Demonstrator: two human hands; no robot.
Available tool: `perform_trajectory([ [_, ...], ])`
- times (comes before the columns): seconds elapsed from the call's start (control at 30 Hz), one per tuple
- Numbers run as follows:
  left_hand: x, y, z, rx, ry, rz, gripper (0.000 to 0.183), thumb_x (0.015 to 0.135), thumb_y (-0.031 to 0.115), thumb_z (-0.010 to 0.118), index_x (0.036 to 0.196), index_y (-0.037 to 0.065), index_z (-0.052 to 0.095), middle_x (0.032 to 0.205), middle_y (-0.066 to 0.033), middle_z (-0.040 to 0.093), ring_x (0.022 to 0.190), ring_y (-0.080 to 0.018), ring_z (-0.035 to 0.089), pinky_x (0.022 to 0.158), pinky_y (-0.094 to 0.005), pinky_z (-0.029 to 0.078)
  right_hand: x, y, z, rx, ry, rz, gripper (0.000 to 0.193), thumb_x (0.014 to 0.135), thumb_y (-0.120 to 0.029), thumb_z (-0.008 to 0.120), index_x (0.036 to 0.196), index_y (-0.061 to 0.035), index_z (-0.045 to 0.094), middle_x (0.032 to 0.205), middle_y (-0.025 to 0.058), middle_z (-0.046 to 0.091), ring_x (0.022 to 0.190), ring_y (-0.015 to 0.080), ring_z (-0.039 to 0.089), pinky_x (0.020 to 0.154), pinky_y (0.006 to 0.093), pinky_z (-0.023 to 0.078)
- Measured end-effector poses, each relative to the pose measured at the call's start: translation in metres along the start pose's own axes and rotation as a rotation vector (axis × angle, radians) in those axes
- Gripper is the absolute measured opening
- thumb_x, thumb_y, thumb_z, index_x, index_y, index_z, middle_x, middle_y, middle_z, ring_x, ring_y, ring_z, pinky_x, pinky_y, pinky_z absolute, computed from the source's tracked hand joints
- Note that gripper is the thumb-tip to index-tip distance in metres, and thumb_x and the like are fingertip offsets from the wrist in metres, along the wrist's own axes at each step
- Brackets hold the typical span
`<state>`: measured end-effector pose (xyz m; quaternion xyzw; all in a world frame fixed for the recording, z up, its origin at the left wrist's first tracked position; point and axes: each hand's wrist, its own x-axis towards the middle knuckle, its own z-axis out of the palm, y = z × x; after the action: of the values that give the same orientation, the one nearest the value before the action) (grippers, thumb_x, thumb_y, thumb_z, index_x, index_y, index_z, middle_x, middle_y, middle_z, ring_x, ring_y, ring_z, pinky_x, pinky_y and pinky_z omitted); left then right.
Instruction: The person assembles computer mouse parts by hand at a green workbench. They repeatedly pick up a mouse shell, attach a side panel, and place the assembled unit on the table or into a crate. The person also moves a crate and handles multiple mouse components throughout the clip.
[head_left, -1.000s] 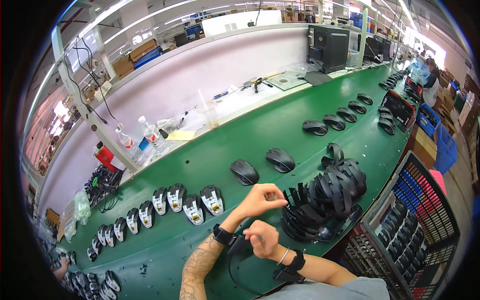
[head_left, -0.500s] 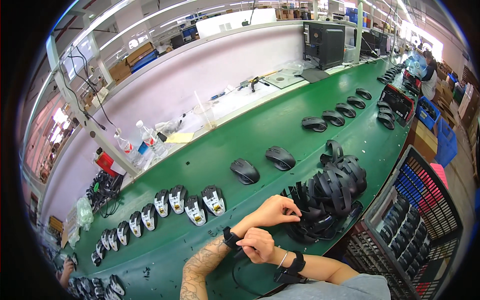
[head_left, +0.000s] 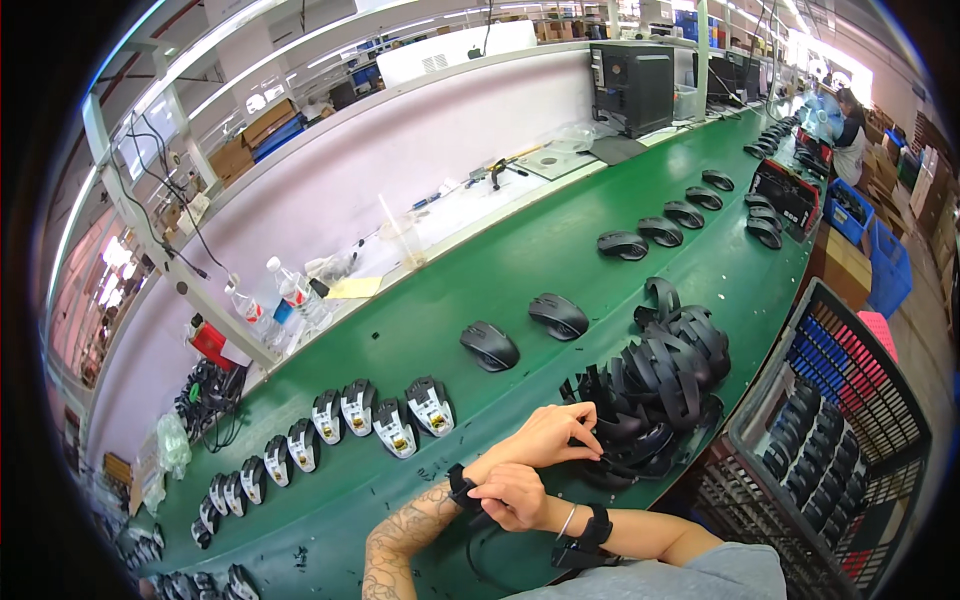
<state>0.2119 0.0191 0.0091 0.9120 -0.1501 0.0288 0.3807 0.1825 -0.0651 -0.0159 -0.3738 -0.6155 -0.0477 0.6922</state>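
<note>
My left hand (head_left: 550,436), at the end of a tattooed forearm, hovers at the near left edge of a heap of curved black plastic shells (head_left: 655,375). Its fingers curl toward the thumb, and I see nothing between them. My right hand (head_left: 510,497) is closed, its fingertips at the black wrist strap (head_left: 461,486) around my left wrist. Another black strap (head_left: 597,524) and a thin bracelet circle my right wrist. Beyond my hands, two black computer mice (head_left: 489,346) lie on the green bench. To the left stand several partly assembled mice (head_left: 430,405) with pale, uncovered parts.
More black mice (head_left: 661,231) line the far bench. A black plastic crate (head_left: 840,420) with rows of dark parts stands at my right, near blue bins (head_left: 888,268). Bottles (head_left: 290,285) and tools occupy the back ledge. Another person (head_left: 849,135) is at the far right end.
My view has shifted slightly. My left fingers have bent a little more, while my right hand stays at the strap. Another person's hand at the lower left is out of sight now.
</note>
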Motion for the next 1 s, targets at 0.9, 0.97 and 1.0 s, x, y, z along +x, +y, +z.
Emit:
perform_trajectory([
  [0.9, -0.088, 0.036, -0.064, -0.115, 0.734, -0.325, 0.011, 0.089, 0.002, 0.059, 0.085, -0.007, 0.056, 0.084, -0.0073, 0.050, 0.072, -0.0122, 0.058, 0.063, -0.0246, 0.051, 0.040, 0.008, -0.026, -0.585, -0.111, 0.393, 0.068, 0.071, 0.000, 0.069, 0.133, -0.0019, 0.044, 0.133, 0.0165, 0.044, 0.117, 0.0344, 0.043, 0.094, 0.0418, 0.043],
  [0.97, -0.101, 0.030, -0.056, -0.114, 0.805, -0.374, 0.011, 0.088, 0.002, 0.059, 0.084, -0.007, 0.055, 0.082, -0.0073, 0.050, 0.070, -0.0129, 0.058, 0.061, -0.0252, 0.051, 0.033, 0.006, -0.017, -0.445, -0.160, 0.438, 0.069, 0.071, 0.001, 0.069, 0.134, -0.0013, 0.043, 0.132, 0.0169, 0.045, 0.117, 0.0344, 0.043, 0.093, 0.0410, 0.044],
  [1.0, -0.107, 0.028, -0.055, -0.110, 0.817, -0.396, 0.011, 0.088, 0.002, 0.060, 0.084, -0.007, 0.055, 0.082, -0.0073, 0.049, 0.070, -0.0133, 0.058, 0.060, -0.0253, 0.050, 0.031, 0.006, -0.014, -0.329, -0.145, 0.525, 0.069, 0.070, 0.001, 0.069, 0.134, -0.0014, 0.043, 0.132, 0.0169, 0.045, 0.118, 0.0342, 0.044, 0.093, 0.0408, 0.044],
])
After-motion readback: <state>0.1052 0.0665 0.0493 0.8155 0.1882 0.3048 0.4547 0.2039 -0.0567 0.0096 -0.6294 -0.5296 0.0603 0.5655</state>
